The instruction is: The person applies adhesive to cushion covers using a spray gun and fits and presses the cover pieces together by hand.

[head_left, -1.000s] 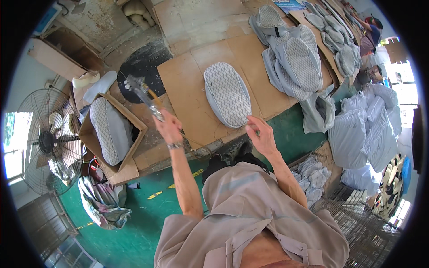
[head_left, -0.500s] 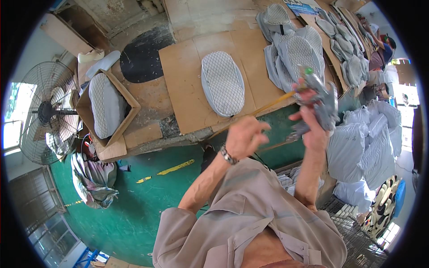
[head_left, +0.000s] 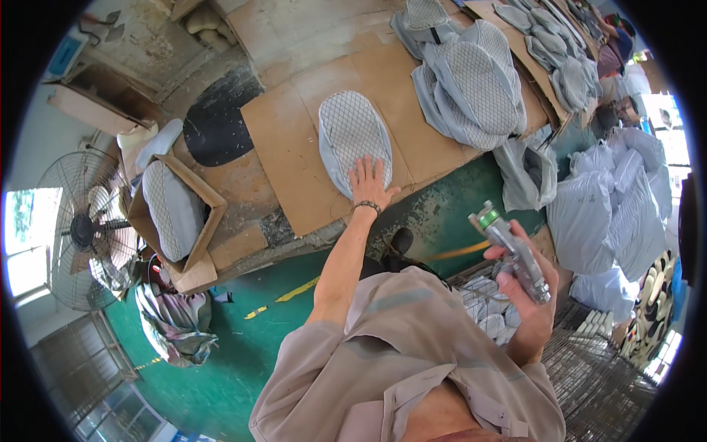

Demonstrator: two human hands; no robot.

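Observation:
My left hand (head_left: 370, 188) lies with its fingers spread flat on the near end of a grey quilted oval pad (head_left: 353, 125). The pad rests on a flat sheet of cardboard (head_left: 283, 158) on the workbench. Off the bench edge to the right, my right hand (head_left: 529, 276) is wrapped round a silver metal spray gun (head_left: 512, 243) with a green ring near its tip. An orange hose (head_left: 460, 252) shows beside the gun.
Similar quilted pads (head_left: 479, 81) are piled at the bench's right. At the left, a cardboard box (head_left: 210, 232) holds another pad, beside a large fan (head_left: 82, 232). White sacks (head_left: 611, 214) stand at right, near a wire rack (head_left: 589, 361). Another person (head_left: 617, 44) is far right.
My left hand has moved up and left from beside the bench edge onto the pad. My right hand has come down toward my body with the spray gun. The view has shifted and tilted.

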